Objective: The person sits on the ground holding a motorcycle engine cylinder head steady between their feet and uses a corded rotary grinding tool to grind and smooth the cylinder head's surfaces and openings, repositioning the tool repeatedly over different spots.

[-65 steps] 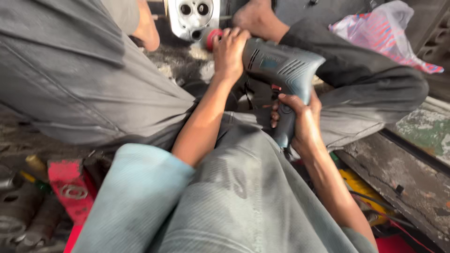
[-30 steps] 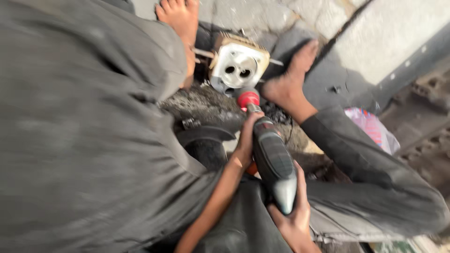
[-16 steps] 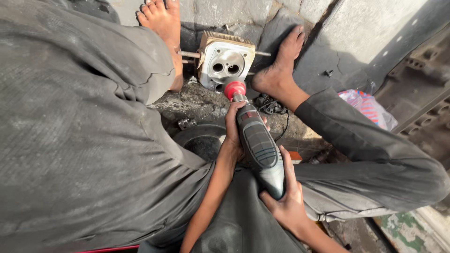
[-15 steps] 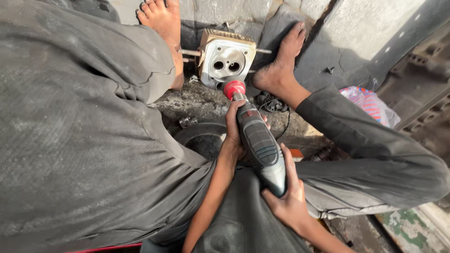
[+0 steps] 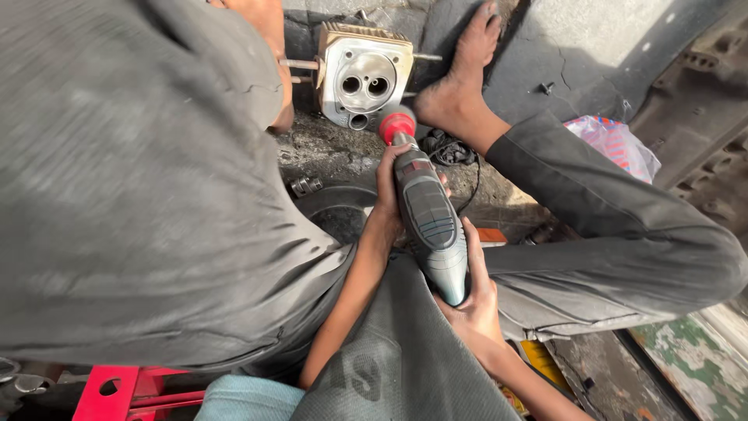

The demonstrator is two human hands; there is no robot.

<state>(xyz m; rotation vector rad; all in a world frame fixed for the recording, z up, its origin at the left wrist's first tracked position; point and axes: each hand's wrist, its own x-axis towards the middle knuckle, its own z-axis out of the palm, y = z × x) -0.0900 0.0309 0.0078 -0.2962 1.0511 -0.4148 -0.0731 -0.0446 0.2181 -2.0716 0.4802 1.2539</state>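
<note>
Dark ribbed plastic power drill at centre, red round tip aimed far toward a squarish grey metal cylinder head wedged between bare feet on gritty, cracked floor. Left hand clasped around the front barrel; right hand gripping the near handle end.

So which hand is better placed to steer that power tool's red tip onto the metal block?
Probably the left hand: it grips the power tool nearest its red tip, beside the metal block.
</note>
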